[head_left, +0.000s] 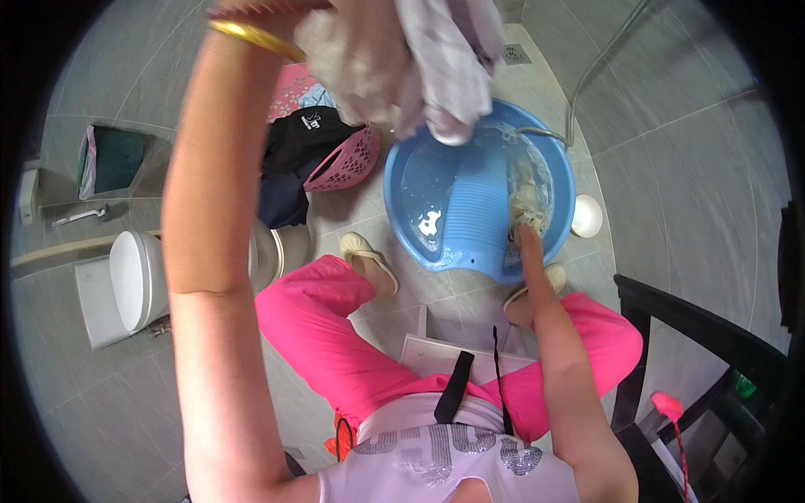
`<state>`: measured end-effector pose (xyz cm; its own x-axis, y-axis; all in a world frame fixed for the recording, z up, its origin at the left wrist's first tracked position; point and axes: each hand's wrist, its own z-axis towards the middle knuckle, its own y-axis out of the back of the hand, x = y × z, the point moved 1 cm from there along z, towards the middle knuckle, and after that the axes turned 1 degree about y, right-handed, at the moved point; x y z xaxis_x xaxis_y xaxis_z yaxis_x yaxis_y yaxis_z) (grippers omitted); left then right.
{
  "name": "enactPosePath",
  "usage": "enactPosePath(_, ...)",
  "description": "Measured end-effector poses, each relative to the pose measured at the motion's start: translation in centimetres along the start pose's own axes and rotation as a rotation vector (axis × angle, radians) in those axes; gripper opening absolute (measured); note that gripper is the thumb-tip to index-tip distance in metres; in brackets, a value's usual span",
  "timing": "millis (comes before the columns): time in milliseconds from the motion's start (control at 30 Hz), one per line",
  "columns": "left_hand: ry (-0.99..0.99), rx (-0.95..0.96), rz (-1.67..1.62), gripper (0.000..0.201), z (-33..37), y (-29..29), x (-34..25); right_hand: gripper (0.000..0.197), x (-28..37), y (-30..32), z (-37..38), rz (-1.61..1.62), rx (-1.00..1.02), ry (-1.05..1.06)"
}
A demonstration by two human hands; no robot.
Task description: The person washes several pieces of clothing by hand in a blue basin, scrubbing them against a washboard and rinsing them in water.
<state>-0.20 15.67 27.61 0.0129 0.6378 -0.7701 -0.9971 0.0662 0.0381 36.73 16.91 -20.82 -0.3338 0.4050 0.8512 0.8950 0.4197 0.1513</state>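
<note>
My left arm reaches up to the top edge, where my left hand (298,15) is mostly cut off by the frame and the cloth. From it hangs a bunched, pale pinkish-white garment (444,59), its lower end over the far rim of a blue plastic basin (394,189). Soapy water fills the basin, and a ribbed blue washboard (478,205) slopes through its middle. Down in the right side of the basin, my right hand (528,236) is closed on a cream patterned cloth (527,197) lying in the water; its fingertips are partly hidden.
A pink basket (348,159) with dark clothes (293,155) over it stands left of the basin. A grey hose (573,92) bends to the basin's rim. Right of it sits a white bowl (587,216). A black chair (704,314) is at the right, a toilet (134,281) at the left.
</note>
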Motion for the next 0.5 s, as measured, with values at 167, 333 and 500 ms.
enactPosePath(167, 0.685, -0.315, 0.81, 0.022, -16.8, -5.3, 19.2, 0.05, 3.3, 0.6, 2.2, 0.309, 0.025, -0.125)
enactPosePath(333, 1.355, -0.125, 1.211, 0.021, -33.2, -7.0, 24.3, 0.066, 4.5, -0.8, 3.4, 0.233, -0.025, -0.232)
enactPosePath(500, 1.391, -0.35, 1.115, 0.058, -36.5, -9.4, 25.0, 0.082, 3.9, -2.4, 5.1, 0.074, -0.134, -0.301)
